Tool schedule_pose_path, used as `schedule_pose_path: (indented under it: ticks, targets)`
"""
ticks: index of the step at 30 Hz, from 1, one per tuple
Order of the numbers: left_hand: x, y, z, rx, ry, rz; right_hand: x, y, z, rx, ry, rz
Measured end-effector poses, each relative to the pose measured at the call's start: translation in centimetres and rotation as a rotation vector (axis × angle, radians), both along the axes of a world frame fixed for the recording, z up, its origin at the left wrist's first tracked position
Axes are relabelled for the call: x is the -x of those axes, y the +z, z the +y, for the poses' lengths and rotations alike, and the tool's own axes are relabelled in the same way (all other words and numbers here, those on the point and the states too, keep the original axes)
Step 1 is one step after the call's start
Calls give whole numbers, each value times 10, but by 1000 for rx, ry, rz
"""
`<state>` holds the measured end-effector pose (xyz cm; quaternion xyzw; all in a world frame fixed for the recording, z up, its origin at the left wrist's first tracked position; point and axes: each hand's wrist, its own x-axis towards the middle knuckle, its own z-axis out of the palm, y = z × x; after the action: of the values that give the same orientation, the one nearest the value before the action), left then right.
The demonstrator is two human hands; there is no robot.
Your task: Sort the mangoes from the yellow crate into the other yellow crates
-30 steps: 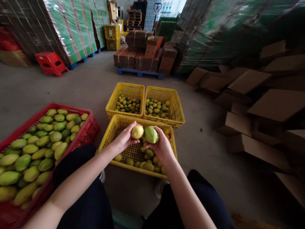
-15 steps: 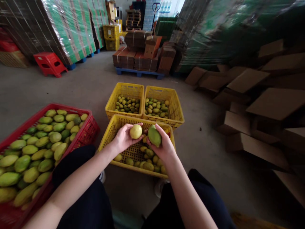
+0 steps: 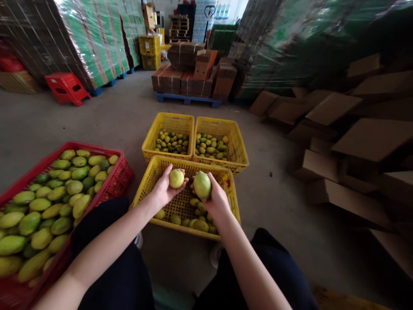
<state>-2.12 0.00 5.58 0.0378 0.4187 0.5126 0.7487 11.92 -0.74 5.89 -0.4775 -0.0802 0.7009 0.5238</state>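
My left hand [image 3: 164, 188] is closed around a yellow lemon [image 3: 177, 178], its fingers curled under the fruit. In my right hand [image 3: 217, 199] rests a greener lemon [image 3: 202, 185], with the thumb along its right side. Both hands are held side by side over the near yellow crate [image 3: 187, 230], the two lemons a little apart. Inside that crate several yellow-green lemons [image 3: 200, 225] lie along the near side and the right; my right hand and forearm hide part of them.
Beyond the near crate stand a left yellow crate [image 3: 146, 144] and a right yellow crate [image 3: 240, 148], both holding lemons. At left, a red crate [image 3: 127, 170] is heaped with lemons. Open cardboard boxes [image 3: 355, 202] lie at right. A red stool [image 3: 66, 86] and loaded blue pallet [image 3: 187, 99] stand farther back.
My left hand has shifted slightly left with its lemon. The right hand's lemon has moved a little left and turned, showing a paler side.
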Motion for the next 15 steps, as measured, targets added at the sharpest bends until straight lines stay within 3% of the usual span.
schedule_pose_path:
  ticks: [7,11,15]
  targets:
    - [1,2,2,-19,27,27,0,0,-1,5,64,41]
    - [6,2,2,-41,-44,-2,-2,-3,-1,12,50,81]
    - [8,0,0,-100,-117,-30,-2,-6,-1,-81,36,94]
